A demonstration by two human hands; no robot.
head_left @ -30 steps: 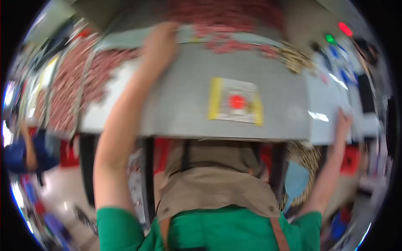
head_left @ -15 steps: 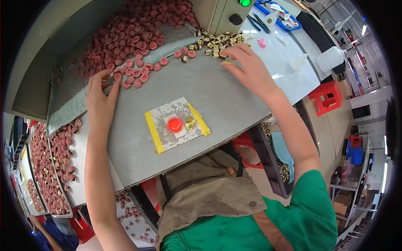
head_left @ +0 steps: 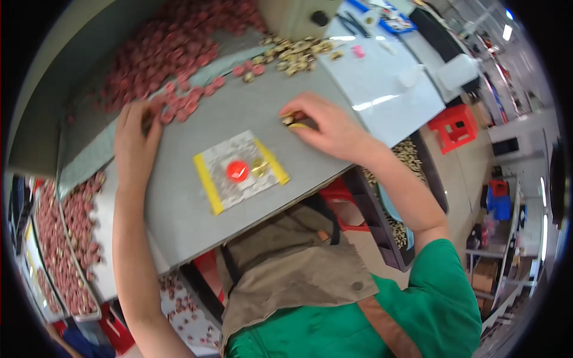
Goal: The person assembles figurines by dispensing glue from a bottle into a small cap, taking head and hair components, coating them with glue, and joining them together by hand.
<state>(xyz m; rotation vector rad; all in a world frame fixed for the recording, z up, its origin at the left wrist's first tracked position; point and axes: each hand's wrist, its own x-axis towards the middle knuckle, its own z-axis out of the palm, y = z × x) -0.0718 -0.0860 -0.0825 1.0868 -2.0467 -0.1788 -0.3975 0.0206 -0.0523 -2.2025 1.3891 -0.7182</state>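
Observation:
At the near edge of a heap of pink ribbed cups, my left hand has its thumb and fingertips closed on a pink cup; motion blurs the grip. My right hand hovers over the grey table, pinching a small cream-and-dark block between thumb and fingers. A yellow cover shows on its thumb. Between me and the hands lies a pale square plate with yellow tape along two sides. On it sit a glowing red disc and a small round gold-coloured piece.
A machine housing stands behind a pile of cream-and-dark blocks. Trays of pink pieces are at left. Pliers, a blue tray and a white bottle lie far right. A red stool stands beyond.
My right hand has come back from the cream-and-dark pile toward the plate with one block. My left fingers have closed in at the pink cups. The view has shifted slightly.

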